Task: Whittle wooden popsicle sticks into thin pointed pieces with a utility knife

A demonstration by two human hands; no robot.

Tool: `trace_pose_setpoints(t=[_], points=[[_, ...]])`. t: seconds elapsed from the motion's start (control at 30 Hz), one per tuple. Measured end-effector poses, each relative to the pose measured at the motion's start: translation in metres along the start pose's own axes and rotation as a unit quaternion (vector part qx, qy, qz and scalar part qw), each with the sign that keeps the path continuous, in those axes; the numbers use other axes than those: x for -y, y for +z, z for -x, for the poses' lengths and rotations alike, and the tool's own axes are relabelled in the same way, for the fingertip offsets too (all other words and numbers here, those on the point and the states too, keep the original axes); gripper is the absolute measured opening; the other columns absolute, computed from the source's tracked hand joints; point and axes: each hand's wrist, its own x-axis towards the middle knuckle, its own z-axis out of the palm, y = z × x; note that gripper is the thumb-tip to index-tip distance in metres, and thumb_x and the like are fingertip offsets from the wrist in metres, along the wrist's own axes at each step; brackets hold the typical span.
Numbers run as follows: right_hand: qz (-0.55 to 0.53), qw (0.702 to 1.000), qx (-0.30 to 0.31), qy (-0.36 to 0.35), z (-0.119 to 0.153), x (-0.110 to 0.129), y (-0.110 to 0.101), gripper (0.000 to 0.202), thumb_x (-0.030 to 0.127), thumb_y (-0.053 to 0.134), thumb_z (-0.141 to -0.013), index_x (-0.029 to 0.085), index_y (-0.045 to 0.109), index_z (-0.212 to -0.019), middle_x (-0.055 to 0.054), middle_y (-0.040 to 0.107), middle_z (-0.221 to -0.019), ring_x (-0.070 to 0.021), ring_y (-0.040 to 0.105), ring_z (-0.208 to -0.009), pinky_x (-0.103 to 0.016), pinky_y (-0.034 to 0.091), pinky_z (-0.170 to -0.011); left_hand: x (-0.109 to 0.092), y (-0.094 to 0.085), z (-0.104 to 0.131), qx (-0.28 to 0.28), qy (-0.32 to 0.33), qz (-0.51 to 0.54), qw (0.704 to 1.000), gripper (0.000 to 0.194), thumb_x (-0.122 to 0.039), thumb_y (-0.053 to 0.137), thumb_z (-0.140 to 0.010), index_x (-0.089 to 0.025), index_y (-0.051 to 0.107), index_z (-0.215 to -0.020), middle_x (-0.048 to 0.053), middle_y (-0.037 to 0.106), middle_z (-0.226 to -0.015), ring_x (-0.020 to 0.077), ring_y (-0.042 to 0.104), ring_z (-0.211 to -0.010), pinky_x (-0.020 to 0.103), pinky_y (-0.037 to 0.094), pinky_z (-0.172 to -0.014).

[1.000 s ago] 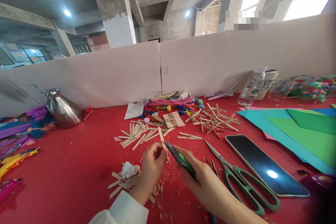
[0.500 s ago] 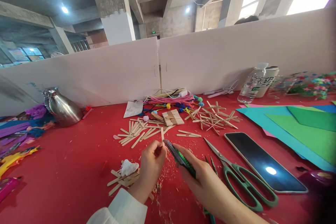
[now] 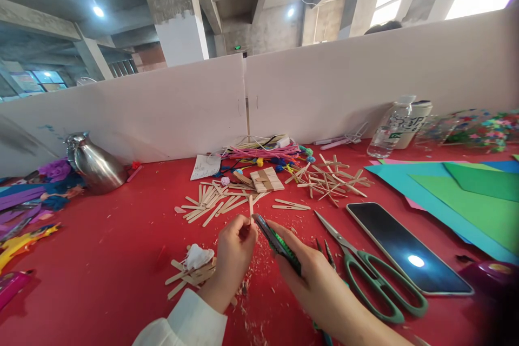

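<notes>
My left hand (image 3: pixel 236 246) pinches a thin wooden craft stick (image 3: pixel 251 206), which stands upright above the fingertips. In my right hand (image 3: pixel 310 265) is a utility knife (image 3: pixel 279 242) with a green and dark handle, its front end against or very near the stick at my left fingers. Where the blade meets the wood is too small to make out. Wood shavings (image 3: pixel 259 281) are scattered on the red table below. Beside my left wrist lies a small pile of craft sticks (image 3: pixel 178 278) with a crumpled white tissue (image 3: pixel 198 257) on top.
Green-handled scissors (image 3: pixel 377 275) and a phone (image 3: pixel 409 246) lie to the right. Further back are loose sticks (image 3: pixel 208 203), a crossed-stick heap (image 3: pixel 330 181) and pink cords (image 3: pixel 263 153). A steel jug (image 3: pixel 97 167) stands left, a plastic bottle (image 3: pixel 391 128) right, before a white partition (image 3: pixel 182 113).
Almost nothing differs. Both hands, the stick and the knife keep nearly the same pose, and the view has shifted only very slightly.
</notes>
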Motion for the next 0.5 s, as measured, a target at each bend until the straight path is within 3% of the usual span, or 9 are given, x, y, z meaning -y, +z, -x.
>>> trace_pose_setpoints(t=[0.17, 0.3, 0.4, 0.5], points=[[0.033, 0.999, -0.01, -0.021, 0.0008, 0.0003, -0.0007, 0.053, 0.017, 0.036, -0.078, 0.017, 0.042, -0.131, -0.009, 0.066, -0.105, -0.0182, 0.065, -0.078, -0.031, 0.049, -0.072, 0.0051, 0.0011, 0.0001, -0.01, 0.004, -0.02, 1.0, 0.024, -0.036, 0.044, -0.08, -0.018, 0.043, -0.064, -0.003, 0.042, -0.057, 0.0105, 0.039, -0.054, 0.019, 0.031, -0.051], [0.013, 1.0, 0.001, 0.013, 0.0015, 0.0011, -0.002, 0.055, 0.017, 0.037, -0.078, 0.018, 0.041, -0.132, -0.007, 0.069, -0.093, -0.0171, 0.064, -0.071, -0.03, 0.049, -0.07, 0.0076, 0.0014, 0.0, -0.008, 0.011, -0.028, 1.0, 0.023, -0.036, 0.045, -0.08, -0.018, 0.045, -0.066, -0.002, 0.048, -0.061, 0.0107, 0.042, -0.056, 0.019, 0.034, -0.054], [-0.007, 0.999, 0.01, 0.037, 0.0014, 0.0014, -0.002, 0.055, 0.018, 0.038, -0.078, 0.019, 0.042, -0.133, -0.003, 0.068, -0.08, -0.0144, 0.061, -0.056, -0.026, 0.048, -0.059, 0.0085, 0.0016, -0.0002, -0.002, 0.015, -0.039, 0.999, 0.023, -0.034, 0.044, -0.081, -0.018, 0.042, -0.064, -0.003, 0.046, -0.06, 0.0104, 0.041, -0.056, 0.019, 0.033, -0.055], [-0.004, 1.0, 0.001, 0.026, 0.0012, 0.0016, -0.0015, 0.055, 0.018, 0.04, -0.077, 0.019, 0.044, -0.132, -0.004, 0.066, -0.076, -0.0163, 0.062, -0.06, -0.024, 0.046, -0.052, 0.0093, 0.0017, 0.0002, 0.002, 0.014, -0.048, 0.999, 0.022, -0.032, 0.043, -0.08, -0.019, 0.039, -0.062, -0.003, 0.042, -0.059, 0.0101, 0.038, -0.056, 0.019, 0.031, -0.054]])
